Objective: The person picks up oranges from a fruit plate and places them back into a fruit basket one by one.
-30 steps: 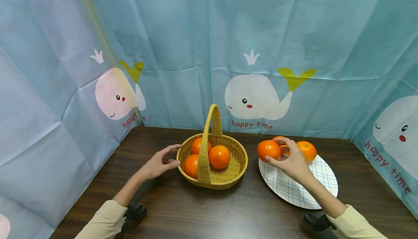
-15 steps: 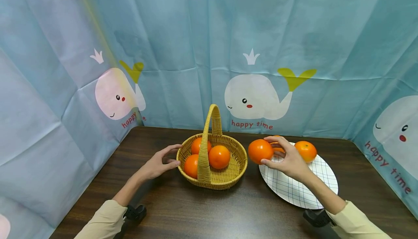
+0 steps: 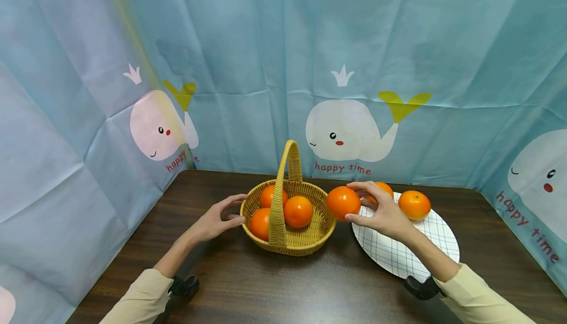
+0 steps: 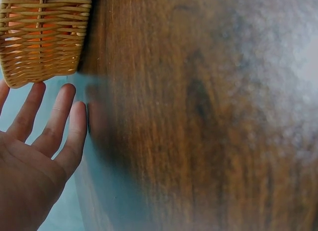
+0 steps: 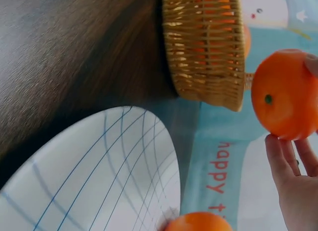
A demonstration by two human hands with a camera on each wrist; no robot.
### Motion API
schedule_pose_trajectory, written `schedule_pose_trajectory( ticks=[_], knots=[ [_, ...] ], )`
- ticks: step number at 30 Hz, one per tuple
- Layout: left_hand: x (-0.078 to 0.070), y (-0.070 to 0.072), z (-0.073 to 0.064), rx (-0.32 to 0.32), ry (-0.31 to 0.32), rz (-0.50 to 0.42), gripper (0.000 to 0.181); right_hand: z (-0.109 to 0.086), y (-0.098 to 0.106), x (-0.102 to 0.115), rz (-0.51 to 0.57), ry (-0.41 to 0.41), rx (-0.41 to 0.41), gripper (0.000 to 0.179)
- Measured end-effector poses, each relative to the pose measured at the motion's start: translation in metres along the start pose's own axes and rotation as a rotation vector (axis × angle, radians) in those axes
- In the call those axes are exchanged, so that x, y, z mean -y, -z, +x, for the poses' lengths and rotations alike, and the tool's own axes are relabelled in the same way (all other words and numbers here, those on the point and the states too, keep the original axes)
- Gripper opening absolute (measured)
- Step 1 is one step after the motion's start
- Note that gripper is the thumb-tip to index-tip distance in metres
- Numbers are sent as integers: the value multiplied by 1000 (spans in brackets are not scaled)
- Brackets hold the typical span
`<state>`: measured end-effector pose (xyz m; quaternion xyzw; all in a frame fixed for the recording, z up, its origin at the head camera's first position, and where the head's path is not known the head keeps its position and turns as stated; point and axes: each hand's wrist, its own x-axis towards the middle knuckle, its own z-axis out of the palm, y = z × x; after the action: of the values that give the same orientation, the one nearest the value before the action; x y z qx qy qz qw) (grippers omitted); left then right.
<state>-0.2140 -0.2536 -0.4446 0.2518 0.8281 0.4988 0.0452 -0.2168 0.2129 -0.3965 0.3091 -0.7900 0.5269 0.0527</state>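
A yellow wicker basket (image 3: 292,250) with a tall arched handle stands mid-table, with 3 oranges (image 3: 298,211) inside. My left hand (image 3: 216,223) rests at its left rim, fingers loosely extended. The left wrist view has those fingertips (image 4: 37,91) right at the woven wall. Between thumb and fingers of my right hand (image 3: 386,217) is an orange (image 3: 341,203), raised beside the basket's right rim. A small green stem mark shows on this orange (image 5: 278,97) in the right wrist view. Two more oranges lie on the white plate (image 3: 390,250): one (image 3: 414,206) at right, another (image 3: 384,189) partly behind my right hand.
The plate, patterned with blue grid lines, stands to the right of the basket on a dark wooden table (image 3: 310,289). A light blue curtain (image 3: 248,132) printed with whales hangs along the table's back and sides.
My right hand has carried the orange leftward from above the plate to the basket's right rim, uncovering more of the plate's rear orange. My left hand has stayed at the basket.
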Motion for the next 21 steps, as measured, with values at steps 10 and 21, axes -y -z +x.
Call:
schedule_pose_trajectory(
  ticks=[10,21],
  knots=[
    [0,1,1,4,-10,6,61,10,-21,39,30,24,31,62],
    [0,0,-1,-4,-3,19,60,16,-41,45,59,137,74,63]
  ],
)
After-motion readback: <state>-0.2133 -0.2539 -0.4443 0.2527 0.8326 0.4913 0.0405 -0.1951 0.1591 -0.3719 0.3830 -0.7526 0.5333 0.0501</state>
